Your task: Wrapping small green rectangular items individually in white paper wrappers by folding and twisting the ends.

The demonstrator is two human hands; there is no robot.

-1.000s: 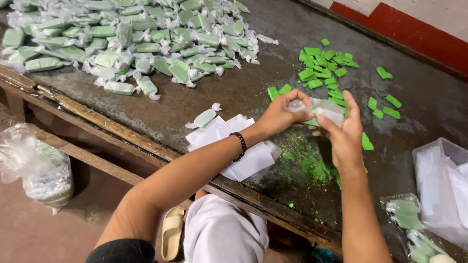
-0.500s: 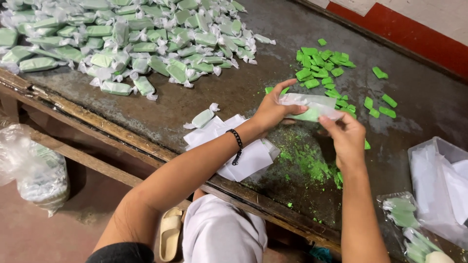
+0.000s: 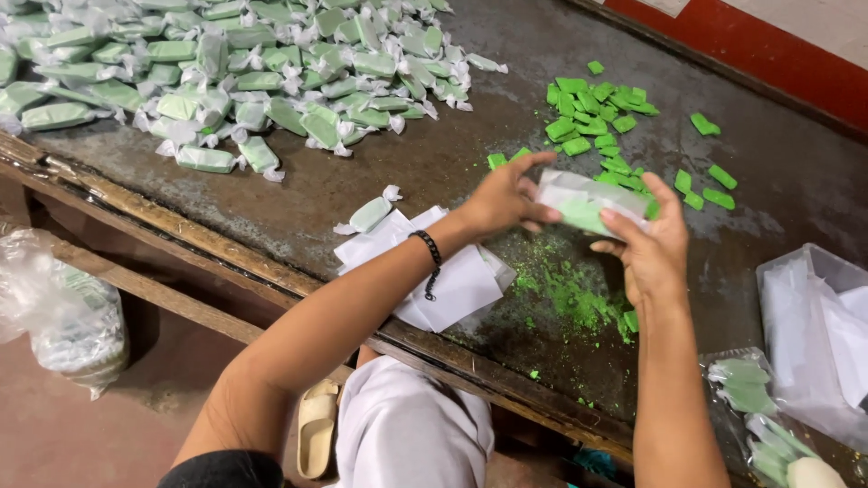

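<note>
Two hands are held up over a dark table (image 3: 380, 172), and one small thing is gripped between them. It is a green block in a white wrapper (image 3: 589, 201). The left end of the wrapper is pinched by the left hand (image 3: 504, 194), with the fingers closed on it. The right end is held by the right hand (image 3: 646, 248), with the fingers curled over the top of it. A black bracelet (image 3: 430, 253) is worn on the left wrist.

Just under the hands, green crumbs (image 3: 568, 291) are spread on the table. Below the left wrist, a stack of white paper sheets (image 3: 443, 271) is laid near the table edge. One wrapped piece (image 3: 371, 213) is set just beside those sheets, on the far side from the right hand.

Beyond the fingertips, many bare green blocks (image 3: 601, 113) are scattered in a loose bunch. Farther off, past the left hand, a big heap of wrapped green pieces (image 3: 235, 72) is piled up.

Near the right elbow, a clear box of white sheets (image 3: 818, 334) is seen, and a clear bag of wrapped pieces (image 3: 755, 407) is kept next to it. Far below the left arm, a plastic bag (image 3: 59, 312) is left on the floor.
</note>
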